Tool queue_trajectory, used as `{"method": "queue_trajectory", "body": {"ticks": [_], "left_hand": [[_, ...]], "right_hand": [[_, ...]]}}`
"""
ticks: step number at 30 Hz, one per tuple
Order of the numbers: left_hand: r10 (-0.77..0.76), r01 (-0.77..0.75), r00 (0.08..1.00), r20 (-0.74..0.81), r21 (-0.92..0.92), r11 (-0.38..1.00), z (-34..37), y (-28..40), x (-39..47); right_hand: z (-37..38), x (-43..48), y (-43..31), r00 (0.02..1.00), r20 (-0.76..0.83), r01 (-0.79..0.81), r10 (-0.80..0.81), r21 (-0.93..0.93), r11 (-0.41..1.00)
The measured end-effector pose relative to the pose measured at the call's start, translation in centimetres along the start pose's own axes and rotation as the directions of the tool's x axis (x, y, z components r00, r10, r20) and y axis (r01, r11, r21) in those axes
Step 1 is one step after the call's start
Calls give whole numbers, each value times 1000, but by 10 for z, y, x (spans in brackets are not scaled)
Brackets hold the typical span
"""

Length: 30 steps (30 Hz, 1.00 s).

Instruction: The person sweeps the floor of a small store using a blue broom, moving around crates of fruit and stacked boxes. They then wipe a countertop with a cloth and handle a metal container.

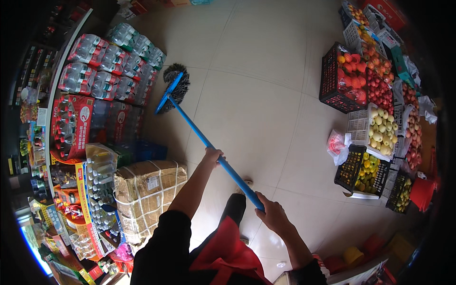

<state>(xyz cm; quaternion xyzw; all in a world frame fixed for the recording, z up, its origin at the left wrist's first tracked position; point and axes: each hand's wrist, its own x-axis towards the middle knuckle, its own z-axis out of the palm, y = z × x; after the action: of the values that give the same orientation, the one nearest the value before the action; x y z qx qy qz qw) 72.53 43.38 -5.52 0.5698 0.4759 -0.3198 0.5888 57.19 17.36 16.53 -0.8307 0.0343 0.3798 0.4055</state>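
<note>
A dust mop with a blue handle (194, 127) slants across the tiled floor (254, 107) from lower right to upper left. My left hand (214, 157) grips the handle near its middle. Closed around its near end is my right hand (272, 212). The grey, shaggy mop head (181, 87) with its blue frame (171, 93) rests on the floor, close beside stacked packs of bottled water (131, 83). Part of my shoe (246, 183) shows beneath the handle.
Left of me stand a strapped cardboard box (146, 192), a red carton of bottles (73, 124) and shelves of packaged goods. Fruit crates line the right side, among them a black crate (329, 80) and a white crate (357, 124). A plastic bag (338, 146) sits beside them.
</note>
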Motion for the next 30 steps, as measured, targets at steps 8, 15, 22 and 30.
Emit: {"method": "queue_trajectory", "body": {"ticks": [8,15,22,30], "left_hand": [[-396,422,822,409,29,906,34,-151,-120],[-675,449,497,545,504,737,120,-342,-260],[-849,237,406,339,858,456,173,-581,-408],[-857,-239,489,161,970,46,195,-777,-474]], "right_hand": [[-7,-249,59,962,-232,-198,142,-240,950],[89,-506,133,727,-453,-574,516,11,819],[270,-732,144,312,-554,-731,772,379,568],[456,-787,136,78,-366,-543,927,764,348]]}}
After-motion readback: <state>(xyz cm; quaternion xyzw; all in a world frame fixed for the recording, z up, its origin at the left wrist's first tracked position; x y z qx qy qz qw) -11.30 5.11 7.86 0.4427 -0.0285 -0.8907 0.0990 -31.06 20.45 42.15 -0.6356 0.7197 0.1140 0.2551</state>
